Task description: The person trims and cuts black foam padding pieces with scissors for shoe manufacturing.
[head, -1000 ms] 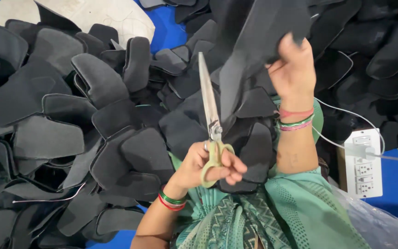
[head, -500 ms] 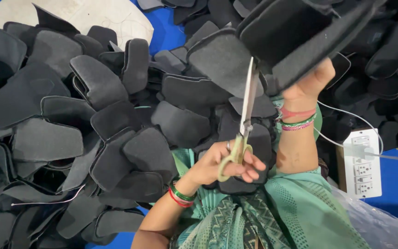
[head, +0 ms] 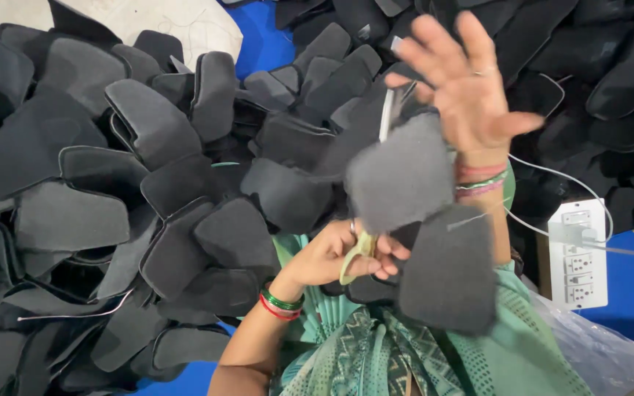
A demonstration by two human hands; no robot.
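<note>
My left hand is closed on the yellow-green handles of a pair of scissors. Their blade points up and away from me. My right hand is raised above it with palm open, fingers spread, holding nothing. Just below that hand a dark grey cut fabric piece hangs loose in the air, partly hiding the scissors. A second, darker piece lies over my right forearm and lap. Coloured bangles are on both wrists.
A large pile of dark grey and black shaped fabric pieces covers the blue floor sheet to the left and ahead. A white power strip with a cable lies at right. A clear plastic bag is beside my knee.
My right hand was gripping a black piece held up against the scissors; it has opened, and the piece now sits loose below it. The scissors swung from tilted left to nearly upright.
</note>
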